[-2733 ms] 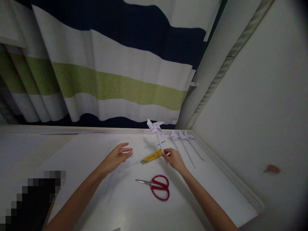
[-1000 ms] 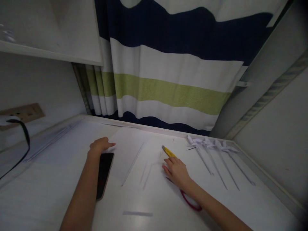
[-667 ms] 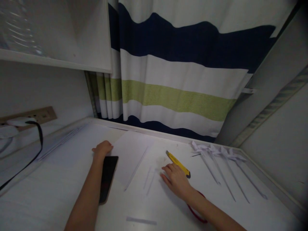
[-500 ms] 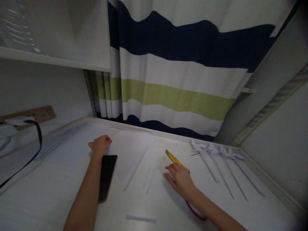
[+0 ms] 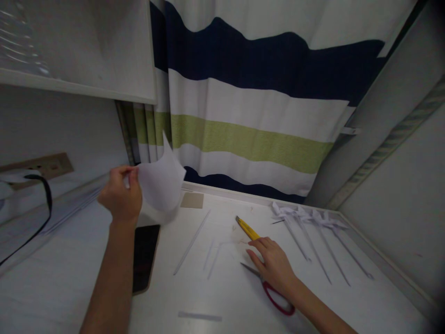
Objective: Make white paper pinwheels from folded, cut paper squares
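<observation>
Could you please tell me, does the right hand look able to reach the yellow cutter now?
Probably yes. The right hand is so close that it hides the near end of the yellow cutter. The sheet of paper in the left hand stays out of the way.

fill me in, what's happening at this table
A person is holding a curling sheet of white paper up off the white tabletop, its edge pinched in the left hand. The right hand is loosely open and partly covers the yellow utility knife and red-handled scissors; whether it touches either is unclear. Four paper pinwheels lie in a row to the right, a thin white stick lies mid-table, and a smartphone is beside the left forearm.
</observation>
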Tool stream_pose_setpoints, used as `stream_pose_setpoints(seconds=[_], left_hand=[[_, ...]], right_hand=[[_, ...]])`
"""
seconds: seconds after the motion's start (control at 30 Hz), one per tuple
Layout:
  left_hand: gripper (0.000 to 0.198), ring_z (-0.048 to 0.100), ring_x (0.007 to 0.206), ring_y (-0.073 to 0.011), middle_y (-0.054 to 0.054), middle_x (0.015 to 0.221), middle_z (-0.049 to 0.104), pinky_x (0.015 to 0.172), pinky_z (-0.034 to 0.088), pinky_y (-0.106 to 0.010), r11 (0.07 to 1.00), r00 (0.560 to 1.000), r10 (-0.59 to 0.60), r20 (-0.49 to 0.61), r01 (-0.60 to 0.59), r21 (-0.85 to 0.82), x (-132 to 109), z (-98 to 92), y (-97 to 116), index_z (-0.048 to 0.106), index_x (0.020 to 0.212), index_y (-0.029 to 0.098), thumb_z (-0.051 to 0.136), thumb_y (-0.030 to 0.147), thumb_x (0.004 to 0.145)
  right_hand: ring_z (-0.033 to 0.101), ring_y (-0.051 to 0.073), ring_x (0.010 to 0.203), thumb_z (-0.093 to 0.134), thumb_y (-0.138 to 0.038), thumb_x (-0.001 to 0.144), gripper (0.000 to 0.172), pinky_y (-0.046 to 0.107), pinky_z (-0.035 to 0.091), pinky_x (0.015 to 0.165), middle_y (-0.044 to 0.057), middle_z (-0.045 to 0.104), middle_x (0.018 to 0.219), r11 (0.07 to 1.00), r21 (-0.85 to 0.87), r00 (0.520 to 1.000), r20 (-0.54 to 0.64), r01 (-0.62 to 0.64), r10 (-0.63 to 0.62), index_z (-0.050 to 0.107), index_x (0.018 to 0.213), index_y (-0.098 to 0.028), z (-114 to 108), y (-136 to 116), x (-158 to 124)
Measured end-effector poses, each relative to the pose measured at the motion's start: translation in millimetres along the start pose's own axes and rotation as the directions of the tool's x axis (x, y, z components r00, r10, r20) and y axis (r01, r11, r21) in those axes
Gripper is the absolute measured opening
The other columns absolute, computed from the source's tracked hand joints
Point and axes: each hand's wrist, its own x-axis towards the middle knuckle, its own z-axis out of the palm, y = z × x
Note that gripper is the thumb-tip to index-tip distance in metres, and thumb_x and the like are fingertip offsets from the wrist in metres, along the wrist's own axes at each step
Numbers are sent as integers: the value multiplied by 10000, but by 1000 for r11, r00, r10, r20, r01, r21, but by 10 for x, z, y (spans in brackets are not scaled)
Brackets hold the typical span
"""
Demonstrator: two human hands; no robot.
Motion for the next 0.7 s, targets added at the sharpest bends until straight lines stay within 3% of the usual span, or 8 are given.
stream_pose_setpoints(seconds=[0.1,0.2,0.27,0.37,0.5,0.63,0.7], left_hand=[[298,588,729,-239,-70,764,645,590,357,-288,997,997,68,44,-66,-48,-32,-53,132,569,908,158,441,401,793],[297,582,857,-202,-73,927,634,671,380,-265,984,992,125,-7,-125,-128,-103,-148,329,524,994,166,364,366,841],[232,614,715,-181,6,818,664,615,389,-247,960,967,238,87,-220,-173,-187,-206,500,570,905,240,439,398,796],[213,613,770,-191,3,847,666,646,405,-257,856,826,480,294,-368,-364,-360,-267,779,564,907,227,418,350,813],[241,598,847,-167,7,936,654,703,419,-249,730,703,625,338,-374,-572,-623,-381,1049,561,960,233,381,336,837],[267,591,886,-160,18,999,643,741,420,-258,670,613,695,374,-364,-648,-795,-561,1156,564,1007,253,360,323,849],[261,594,871,-164,27,977,650,738,420,-265,669,600,695,397,-336,-663,-813,-625,1174,580,982,257,365,321,848]], right_hand=[[549,224,814,417,-267,817,203,389,461,711,89,603,872,1000,18,1000,-22,0,0,556,939,-182,-36,4,-30],[526,215,906,426,-290,814,267,375,461,766,99,567,982,992,126,994,-103,-10,24,472,1054,-183,-151,-27,-42],[465,224,1023,469,-322,788,402,392,428,841,110,493,1116,972,232,980,-189,-22,67,379,1154,-183,-275,-80,-33],[347,251,1153,520,-364,748,631,446,351,924,120,341,1281,954,299,953,-284,-12,101,216,1270,-180,-466,-193,11],[246,267,1222,573,-424,691,811,471,263,983,134,226,1356,960,278,952,-289,-21,104,120,1309,-159,-579,-287,101],[245,260,1226,575,-385,704,742,463,254,984,150,261,1335,979,196,913,-388,-52,126,187,1290,-149,-583,-215,184],[278,254,1210,562,-328,726,631,458,273,969,144,307,1304,990,127,875,-472,-54,108,262,1257,-166,-608,-144,215]])
